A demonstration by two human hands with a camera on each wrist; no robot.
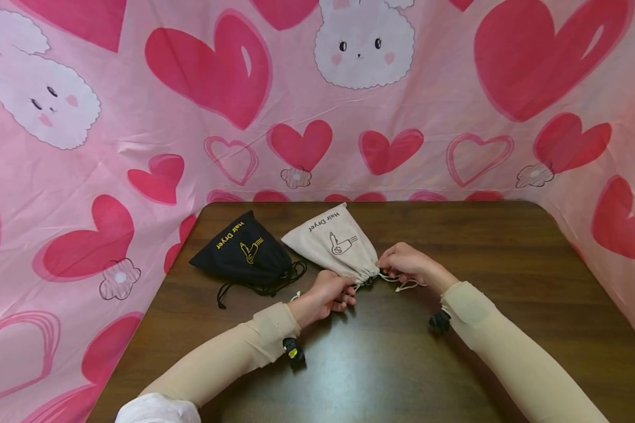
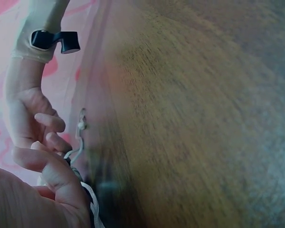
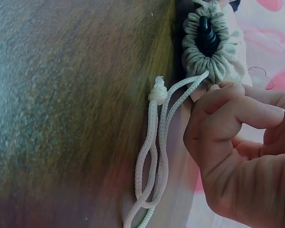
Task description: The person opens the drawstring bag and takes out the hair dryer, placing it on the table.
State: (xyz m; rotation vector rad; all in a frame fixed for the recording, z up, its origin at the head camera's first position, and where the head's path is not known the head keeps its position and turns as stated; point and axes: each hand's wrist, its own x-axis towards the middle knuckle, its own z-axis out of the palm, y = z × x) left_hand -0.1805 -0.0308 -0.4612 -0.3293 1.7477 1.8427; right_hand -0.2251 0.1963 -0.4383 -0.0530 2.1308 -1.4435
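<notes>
A white drawstring pouch [image 1: 332,238] printed "Hair Dryer" lies on the table, its gathered neck toward me. In the right wrist view, black coiled cable [image 3: 207,38] shows inside the puckered mouth. My left hand [image 1: 329,292] pinches the left side of the neck; its fingertips are partly hidden. On the opposite side, my right hand [image 1: 406,262] has its fingers curled and grips the edge of the neck. A knotted white drawcord [image 3: 154,142] hangs loose beside the right hand. Farther left lies a black drawstring pouch [image 1: 243,249] with yellow print, untouched by either hand.
The brown wooden table [image 1: 487,235] has rounded far corners. Behind it and along both sides hangs a pink curtain [image 1: 307,100] with hearts and rabbits. Black cord [image 1: 233,286] from the dark pouch trails over the table near the left hand.
</notes>
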